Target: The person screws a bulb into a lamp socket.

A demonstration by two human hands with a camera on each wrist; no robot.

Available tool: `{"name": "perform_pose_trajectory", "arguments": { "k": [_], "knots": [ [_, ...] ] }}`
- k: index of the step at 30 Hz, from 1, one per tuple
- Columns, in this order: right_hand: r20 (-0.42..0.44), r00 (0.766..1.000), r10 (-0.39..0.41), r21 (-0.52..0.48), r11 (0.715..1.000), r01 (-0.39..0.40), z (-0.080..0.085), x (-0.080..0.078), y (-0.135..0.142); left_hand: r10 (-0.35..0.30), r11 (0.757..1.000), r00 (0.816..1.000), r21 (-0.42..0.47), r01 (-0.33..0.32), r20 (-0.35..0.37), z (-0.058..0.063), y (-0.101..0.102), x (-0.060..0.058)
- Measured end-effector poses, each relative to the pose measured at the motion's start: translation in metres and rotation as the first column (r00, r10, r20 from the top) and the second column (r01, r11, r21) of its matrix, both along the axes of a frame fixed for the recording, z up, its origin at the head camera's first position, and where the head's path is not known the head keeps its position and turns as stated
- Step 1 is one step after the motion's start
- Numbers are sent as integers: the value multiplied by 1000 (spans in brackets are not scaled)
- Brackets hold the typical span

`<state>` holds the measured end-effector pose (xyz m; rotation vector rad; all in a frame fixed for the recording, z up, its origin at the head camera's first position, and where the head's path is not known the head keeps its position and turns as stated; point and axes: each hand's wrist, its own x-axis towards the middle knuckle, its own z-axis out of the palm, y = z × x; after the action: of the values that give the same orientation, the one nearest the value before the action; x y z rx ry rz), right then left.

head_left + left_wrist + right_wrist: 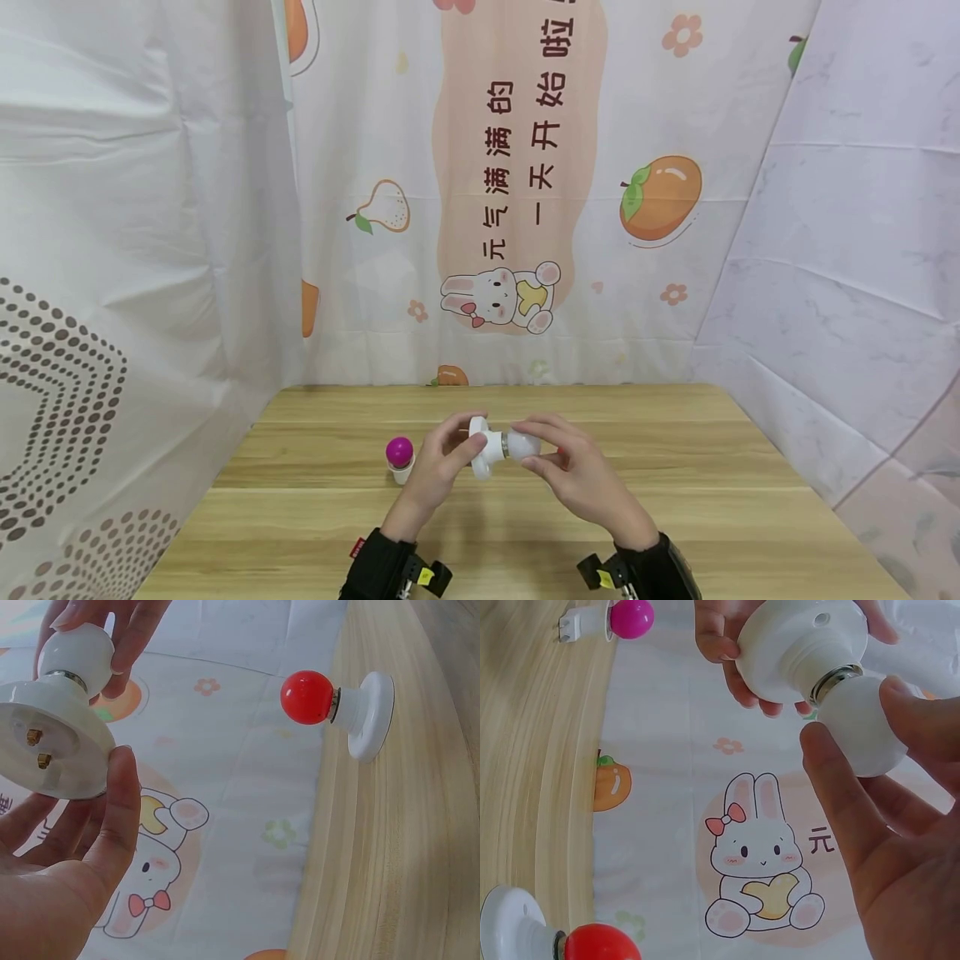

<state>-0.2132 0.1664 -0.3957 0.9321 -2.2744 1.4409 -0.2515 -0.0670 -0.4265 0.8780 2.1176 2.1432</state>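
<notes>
My left hand grips a white lamp holder by the rim of its round base, which is turned sideways above the table. Two brass-coloured contacts show inside the open underside of that base. A white light bulb sits in the holder's mouth, with a strip of its metal screw collar visible. From the right, my right hand pinches the bulb's globe between thumb and fingers.
A magenta bulb in a small white socket stands on the wooden table to the left. Beyond my right hand stands a red bulb in a white round-based holder. A printed curtain hangs behind the table.
</notes>
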Motion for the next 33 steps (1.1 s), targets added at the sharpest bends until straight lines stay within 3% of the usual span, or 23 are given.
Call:
{"name": "perform_pose_trajectory", "arguments": {
  "k": [10,23,27,33],
  "knots": [
    [-7,995,-100,72,992,100,0,1,0,0,1000,1000,-15,0,-28,1,0,1],
    [74,992,-106,16,994,105,1,0,-2,2,1000,1000,-16,-2,-25,3,0,1],
    [19,993,-114,-24,993,114,0,0,-5,4,1000,1000,-19,-4,-21,3,0,1],
    [-143,985,-98,-55,994,91,-2,0,-8,5,1000,1000,-20,-5,-14,3,0,1]
  ]
}}
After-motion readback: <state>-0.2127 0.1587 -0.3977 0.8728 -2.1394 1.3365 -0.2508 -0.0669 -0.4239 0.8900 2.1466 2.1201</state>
